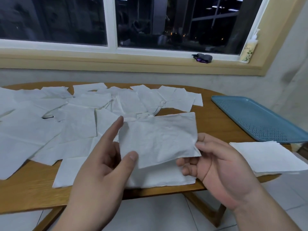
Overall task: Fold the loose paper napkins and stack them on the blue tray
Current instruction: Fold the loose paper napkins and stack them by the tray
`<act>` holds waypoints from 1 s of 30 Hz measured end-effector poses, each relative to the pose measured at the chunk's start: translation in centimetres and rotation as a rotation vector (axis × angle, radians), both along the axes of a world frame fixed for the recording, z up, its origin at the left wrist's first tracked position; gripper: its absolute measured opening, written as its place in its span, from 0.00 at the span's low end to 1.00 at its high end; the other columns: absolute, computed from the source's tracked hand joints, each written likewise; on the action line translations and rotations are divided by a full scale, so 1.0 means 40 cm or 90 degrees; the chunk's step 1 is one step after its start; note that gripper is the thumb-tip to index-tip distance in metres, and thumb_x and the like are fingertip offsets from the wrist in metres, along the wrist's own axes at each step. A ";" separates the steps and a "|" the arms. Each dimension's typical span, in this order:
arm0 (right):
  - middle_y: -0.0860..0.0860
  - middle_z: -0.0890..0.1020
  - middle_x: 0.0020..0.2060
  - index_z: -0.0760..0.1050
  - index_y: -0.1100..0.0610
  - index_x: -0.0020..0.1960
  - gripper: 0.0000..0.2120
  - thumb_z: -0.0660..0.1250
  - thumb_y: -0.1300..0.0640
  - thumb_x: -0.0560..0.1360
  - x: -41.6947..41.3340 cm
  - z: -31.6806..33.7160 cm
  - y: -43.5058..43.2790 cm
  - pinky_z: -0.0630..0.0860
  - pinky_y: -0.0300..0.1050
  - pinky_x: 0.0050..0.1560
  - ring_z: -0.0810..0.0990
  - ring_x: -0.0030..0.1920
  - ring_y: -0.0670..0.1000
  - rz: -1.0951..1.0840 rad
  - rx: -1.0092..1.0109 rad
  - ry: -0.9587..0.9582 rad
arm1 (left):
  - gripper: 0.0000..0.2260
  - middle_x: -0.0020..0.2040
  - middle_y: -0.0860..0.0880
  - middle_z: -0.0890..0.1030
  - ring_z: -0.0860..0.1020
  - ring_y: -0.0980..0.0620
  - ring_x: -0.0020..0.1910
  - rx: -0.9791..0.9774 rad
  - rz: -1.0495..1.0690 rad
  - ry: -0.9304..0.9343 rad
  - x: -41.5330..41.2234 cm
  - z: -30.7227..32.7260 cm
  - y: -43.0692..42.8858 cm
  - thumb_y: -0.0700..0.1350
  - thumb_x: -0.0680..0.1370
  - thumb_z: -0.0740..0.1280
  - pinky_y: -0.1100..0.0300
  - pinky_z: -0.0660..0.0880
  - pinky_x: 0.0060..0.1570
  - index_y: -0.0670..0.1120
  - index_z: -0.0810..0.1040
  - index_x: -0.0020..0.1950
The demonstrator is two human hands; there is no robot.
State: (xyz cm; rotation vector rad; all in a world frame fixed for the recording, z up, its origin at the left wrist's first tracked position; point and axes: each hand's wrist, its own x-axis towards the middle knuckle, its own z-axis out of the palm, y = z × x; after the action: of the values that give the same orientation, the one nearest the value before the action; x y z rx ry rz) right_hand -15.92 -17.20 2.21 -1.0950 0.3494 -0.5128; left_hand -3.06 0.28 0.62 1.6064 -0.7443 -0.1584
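A white paper napkin (pixel 158 139), folded into a rectangle, is held up above the table's front edge. My right hand (pixel 216 169) pinches its right lower corner between thumb and fingers. My left hand (pixel 103 160) has its thumb on the napkin's left lower edge and its index finger stretched up along the left side. Several loose napkins (pixel 80 120) lie spread over the left and middle of the wooden table (pixel 215 120). The blue perforated tray (pixel 253 117) sits at the right end of the table with nothing on it. A small stack of folded napkins (pixel 266 157) lies just in front of the tray.
Another flat napkin (pixel 150 177) lies under my hands at the table's front edge. Behind the table, a window sill carries a dark small object (pixel 202 58) and a pump bottle (pixel 249 49). Tiled floor shows below the table.
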 end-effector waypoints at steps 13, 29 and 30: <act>0.56 0.78 0.34 0.82 0.40 0.53 0.22 0.62 0.66 0.76 -0.006 -0.003 0.041 0.69 0.36 0.29 0.72 0.29 0.46 -0.117 -0.520 0.285 | 0.09 0.32 0.65 0.78 0.76 0.65 0.34 0.169 0.025 -0.046 0.015 -0.009 0.006 0.45 0.75 0.70 0.76 0.66 0.34 0.61 0.84 0.43; 0.33 0.74 0.26 0.80 0.39 0.58 0.17 0.63 0.55 0.74 -0.021 -0.028 0.047 0.70 0.31 0.31 0.75 0.32 0.37 -0.133 -0.667 0.461 | 0.07 0.39 0.65 0.80 0.76 0.67 0.43 0.268 0.062 -0.060 0.034 -0.011 -0.004 0.48 0.74 0.70 0.72 0.65 0.34 0.62 0.84 0.43; 0.34 0.72 0.25 0.80 0.39 0.59 0.17 0.63 0.54 0.74 -0.019 -0.031 0.049 0.69 0.31 0.32 0.74 0.32 0.38 -0.137 -0.681 0.458 | 0.07 0.40 0.67 0.79 0.75 0.68 0.43 0.272 0.063 -0.062 0.035 -0.011 -0.004 0.48 0.74 0.70 0.74 0.66 0.35 0.62 0.83 0.43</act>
State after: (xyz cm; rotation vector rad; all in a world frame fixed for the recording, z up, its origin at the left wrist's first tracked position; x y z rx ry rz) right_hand -16.67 -15.23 0.98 -2.3076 0.8779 -0.4787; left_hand -1.66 0.12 0.17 2.0656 -0.7352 -0.1766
